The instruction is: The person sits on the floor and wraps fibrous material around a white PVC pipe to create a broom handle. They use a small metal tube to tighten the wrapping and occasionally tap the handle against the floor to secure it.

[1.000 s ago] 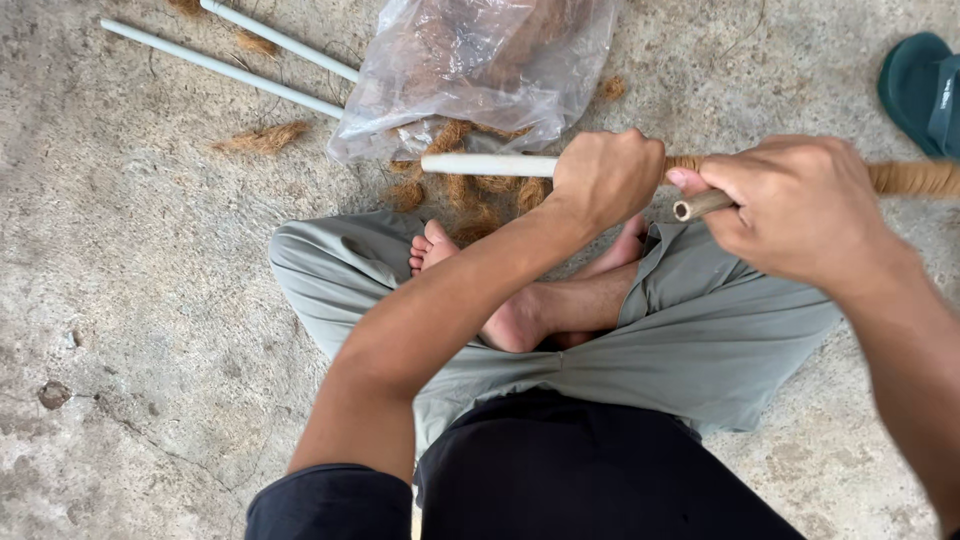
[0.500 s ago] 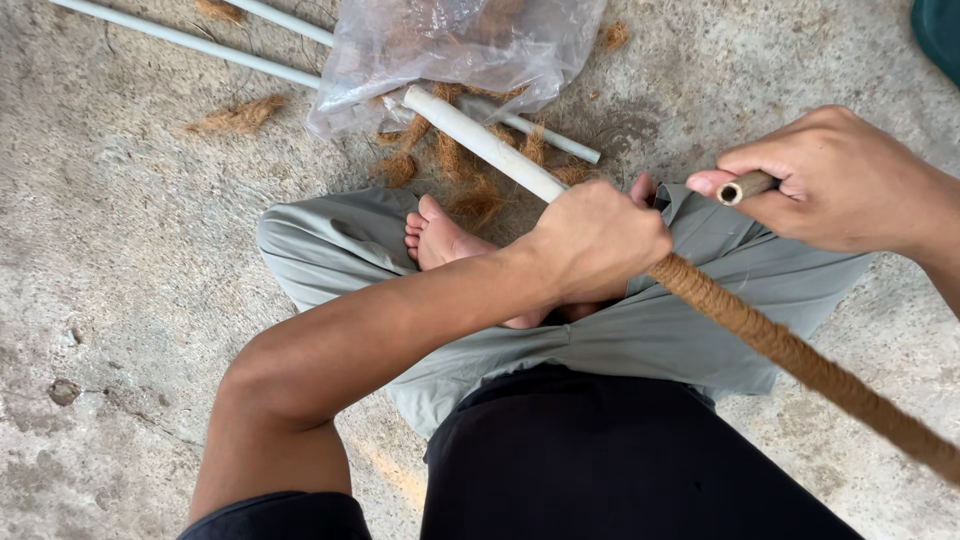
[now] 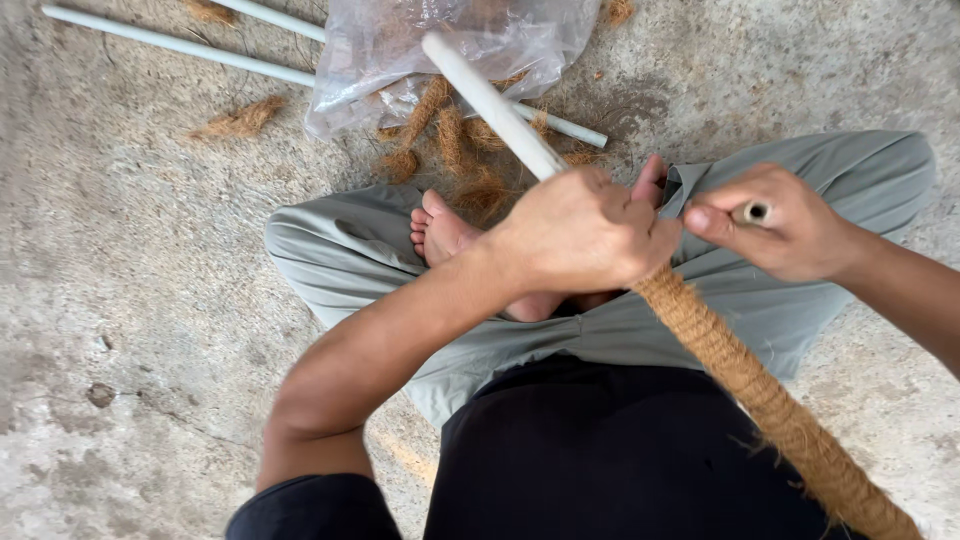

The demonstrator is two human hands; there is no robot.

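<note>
While gripped: pipe through left hand

The long round plastic pipe is white; its coir-wrapped section is golden brown with a spiral wound pattern. The loose coconut fibre tufts are tan. The crumpled plastic bag is clear. The trousers are grey-green. The concrete floor is mottled grey.
</note>
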